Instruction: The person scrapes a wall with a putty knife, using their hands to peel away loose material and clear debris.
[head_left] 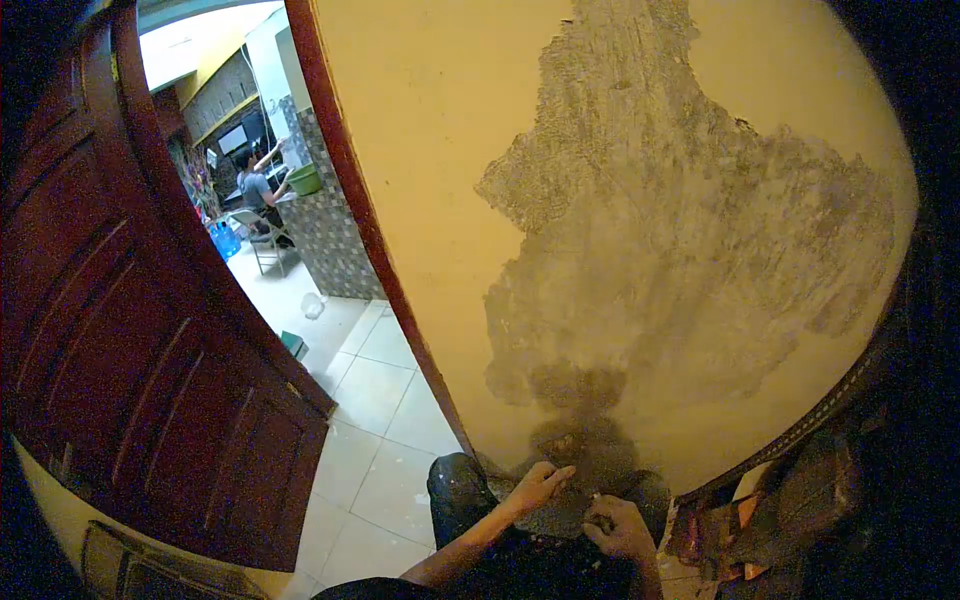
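My left hand (540, 487) is closed in front of the wall, thumb and fingertips pressed together; anything between them is too small to make out. Just to its right, my right hand (618, 526) is curled, with a tiny pale spot by its fingertips that I cannot tell the kind of. The two hands are a short gap apart, above my dark-clothed lap. Facing me is a yellow wall (420, 160) with a large rough grey patch (660, 250) where the paint is gone. My knee (458, 495) points towards the wall's base.
A dark red wooden door (150, 330) stands open at the left, beside a tiled floor (375, 390). Through the doorway, a person (258, 185) sits on a folding chair (262, 235) near a green basin (303, 180). Cluttered items (735, 520) lie at the lower right.
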